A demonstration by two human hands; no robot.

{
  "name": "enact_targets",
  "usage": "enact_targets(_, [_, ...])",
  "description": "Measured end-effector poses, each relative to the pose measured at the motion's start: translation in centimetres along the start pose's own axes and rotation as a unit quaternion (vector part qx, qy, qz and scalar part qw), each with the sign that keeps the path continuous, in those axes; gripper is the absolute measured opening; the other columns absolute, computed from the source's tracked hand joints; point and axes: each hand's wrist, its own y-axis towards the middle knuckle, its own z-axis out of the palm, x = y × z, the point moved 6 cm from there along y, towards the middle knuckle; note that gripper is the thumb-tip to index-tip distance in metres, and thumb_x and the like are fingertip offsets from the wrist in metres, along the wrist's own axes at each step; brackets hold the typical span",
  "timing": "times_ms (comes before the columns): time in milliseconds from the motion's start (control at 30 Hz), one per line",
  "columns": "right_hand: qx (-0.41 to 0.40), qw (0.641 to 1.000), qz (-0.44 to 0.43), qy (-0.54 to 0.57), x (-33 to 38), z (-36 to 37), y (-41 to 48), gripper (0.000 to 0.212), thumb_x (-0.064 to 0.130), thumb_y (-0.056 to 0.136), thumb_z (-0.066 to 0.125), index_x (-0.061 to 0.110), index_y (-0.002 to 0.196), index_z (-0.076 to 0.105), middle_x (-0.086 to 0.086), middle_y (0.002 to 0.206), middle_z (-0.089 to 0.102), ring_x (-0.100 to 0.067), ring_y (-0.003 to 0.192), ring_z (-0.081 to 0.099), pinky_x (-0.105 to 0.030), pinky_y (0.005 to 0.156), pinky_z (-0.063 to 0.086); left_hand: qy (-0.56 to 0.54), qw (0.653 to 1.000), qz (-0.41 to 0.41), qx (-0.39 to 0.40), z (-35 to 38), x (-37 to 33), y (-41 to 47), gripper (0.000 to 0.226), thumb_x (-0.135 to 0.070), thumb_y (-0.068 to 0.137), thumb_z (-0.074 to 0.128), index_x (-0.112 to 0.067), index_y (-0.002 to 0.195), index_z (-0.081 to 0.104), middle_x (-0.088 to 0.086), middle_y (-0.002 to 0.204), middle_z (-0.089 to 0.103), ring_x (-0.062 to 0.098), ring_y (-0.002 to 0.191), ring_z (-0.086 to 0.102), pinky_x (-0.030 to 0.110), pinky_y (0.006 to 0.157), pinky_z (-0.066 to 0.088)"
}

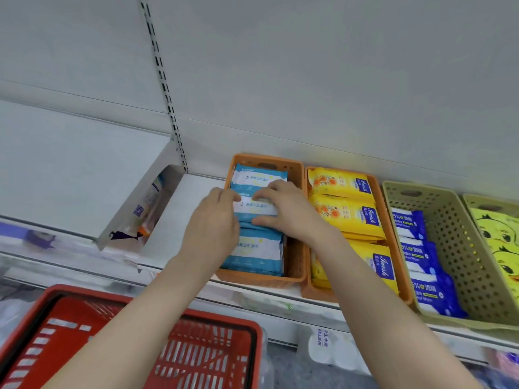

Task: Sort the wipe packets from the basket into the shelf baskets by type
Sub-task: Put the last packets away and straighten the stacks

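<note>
An orange shelf basket [295,169] holds three light-blue and white wipe packets in a row. The middle light-blue packet [254,206] is gripped from both sides: my left hand [216,220] holds its left edge, and my right hand [283,209] pinches its right edge between thumb and fingers. Beside it, a second orange basket [393,237] is filled with yellow packets [345,211]. Further right, a beige perforated basket [455,242] contains dark-blue packets [421,254]. Below my arms sits the red shopping basket [207,349]; no packets show inside it.
A yellow-green basket with duck-print packets [497,237] sits at the far right. A white shelf divider [134,203] stands to the left of the orange basket, with bare shelf between them. White back panel rises behind. Lower shelves hold blurred packaged goods.
</note>
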Motion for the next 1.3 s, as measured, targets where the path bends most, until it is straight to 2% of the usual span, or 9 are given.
enact_targets(100, [-0.061,0.998,0.02,0.006,-1.2,0.2,0.5,0.04,0.033,0.099,0.049,0.018,0.136,0.055,-0.008,0.138,0.053,-0.028,0.129,0.044,-0.044,0.108,0.036,0.08,0.989,0.09,0.091,4.0,-1.1,0.0,0.072,-0.011,0.075,0.082,0.003,0.137,0.05,0.029,0.138,0.051,0.047,0.126,0.051,0.049,0.101,0.046])
enact_targets(233, [0.044,0.994,0.053,-0.079,-2.9,1.1,3.1,0.051,0.031,0.107,0.029,0.012,0.154,0.024,-0.012,0.162,0.017,-0.029,0.15,0.014,-0.039,0.121,0.016,0.155,0.951,0.055,0.262,8.0,-0.7,1.0,0.072,-0.02,0.105,0.043,-0.017,0.157,-0.006,0.017,0.164,-0.007,0.043,0.15,-0.004,0.052,0.121,0.008])
enact_targets(467, [0.101,0.982,0.052,-0.152,-3.7,2.8,4.1,0.052,0.033,0.107,0.02,0.014,0.156,0.014,-0.01,0.163,0.01,-0.023,0.15,0.012,-0.038,0.119,0.022,0.129,0.937,0.037,0.323,8.5,-0.1,1.5,0.088,0.001,0.096,0.048,-0.023,0.157,-0.012,0.011,0.163,-0.019,0.037,0.15,-0.012,0.047,0.123,0.007])
enact_targets(600, [0.107,0.984,0.049,-0.131,-3.2,2.0,4.3,0.052,0.032,0.107,0.022,0.015,0.156,0.015,-0.011,0.163,0.01,-0.025,0.15,0.012,-0.039,0.12,0.019,0.12,0.929,0.022,0.348,7.8,-0.6,1.8,0.078,-0.027,0.105,0.043,-0.021,0.155,-0.017,0.012,0.162,-0.022,0.037,0.149,-0.018,0.047,0.122,-0.001])
enact_targets(700, [0.071,0.992,0.045,-0.091,-1.8,1.0,2.3,0.054,0.034,0.107,0.022,0.014,0.156,0.011,-0.008,0.164,0.005,-0.023,0.151,0.007,-0.036,0.122,0.013,0.163,0.928,0.01,0.335,6.9,-1.0,0.1,0.1,-0.057,0.096,0.045,-0.007,0.152,-0.021,0.021,0.158,-0.028,0.039,0.147,-0.024,0.047,0.121,-0.007])
enact_targets(900, [0.114,0.986,0.06,-0.11,-1.1,2.7,0.1,0.061,0.044,0.105,0.023,0.013,0.156,0.008,-0.005,0.164,0.005,-0.02,0.151,0.005,-0.038,0.122,0.012,0.123,0.917,-0.034,0.378,7.1,-1.1,-1.8,0.105,-0.051,0.096,0.051,-0.002,0.15,-0.024,0.022,0.157,-0.031,0.034,0.147,-0.025,0.042,0.12,-0.007])
enact_targets(1033, [0.103,0.989,0.007,-0.104,-0.3,0.7,0.1,0.077,0.057,0.093,0.05,0.02,0.155,0.022,-0.005,0.155,0.032,-0.026,0.142,0.029,-0.042,0.116,0.025,0.098,0.938,-0.025,0.332,5.9,-1.2,-1.7,0.114,-0.053,0.09,0.06,0.002,0.15,-0.02,0.021,0.16,-0.023,0.033,0.149,-0.02,0.037,0.12,-0.008])
enact_targets(1200, [-0.018,0.999,0.025,0.031,-2.0,-1.7,1.7,0.057,0.026,0.087,0.067,0.022,0.141,0.05,-0.008,0.129,0.048,-0.026,0.122,0.043,-0.036,0.106,0.035,0.045,0.977,-0.033,0.206,4.0,-1.5,-0.1,0.107,-0.045,0.092,0.061,0.004,0.151,-0.014,0.021,0.162,-0.011,0.03,0.152,-0.008,0.027,0.118,-0.007])
enact_targets(1300, [-0.071,0.995,0.057,0.049,-3.8,-2.5,4.5,0.049,0.009,0.085,0.064,0.018,0.133,0.059,-0.012,0.119,0.052,-0.029,0.115,0.049,-0.033,0.1,0.037,0.052,0.976,-0.028,0.21,4.2,-1.0,0.9,0.093,-0.038,0.096,0.058,0.0,0.154,-0.004,0.018,0.164,-0.001,0.029,0.152,0.0,0.029,0.12,0.002])
